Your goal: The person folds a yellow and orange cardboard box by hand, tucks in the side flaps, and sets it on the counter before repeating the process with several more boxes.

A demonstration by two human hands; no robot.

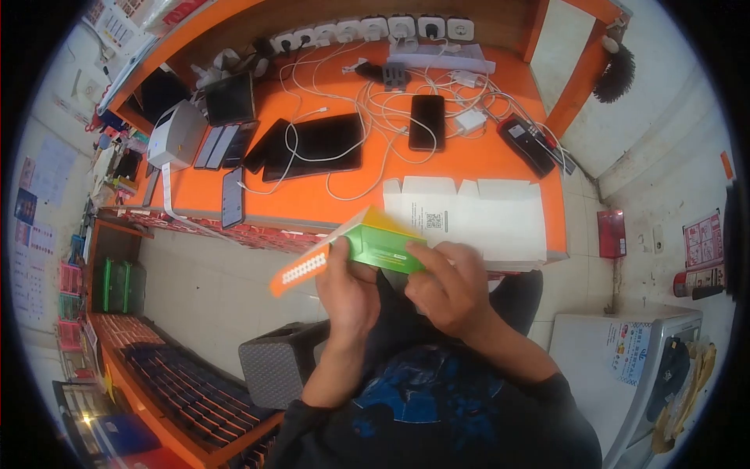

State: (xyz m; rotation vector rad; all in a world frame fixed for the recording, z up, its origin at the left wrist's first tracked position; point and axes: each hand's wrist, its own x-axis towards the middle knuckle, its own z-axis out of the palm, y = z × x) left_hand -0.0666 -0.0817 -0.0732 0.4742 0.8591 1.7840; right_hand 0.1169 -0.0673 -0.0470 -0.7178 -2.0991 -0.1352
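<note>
A small cardboard box (379, 244), green on the face toward me with yellow and orange parts, is held up in front of the desk's edge. My left hand (348, 293) grips it from below, the thumb lying against its green side. At the box's right end, my right hand (451, 285) has its fingers bent, with the index finger and thumb at the edge. An orange flap with a row of white shapes sticks out to the left. Just behind my right hand, an unfolded white cardboard sheet (500, 219) with printed codes lies on the desk.
The orange desk (289, 205) carries a tablet (328, 142), a phone (426, 121), several more phones at left, a white label printer (176, 134) and tangled white cables. A red-black device (525, 147) lies at right. A grey stool (277, 367) stands by my left arm.
</note>
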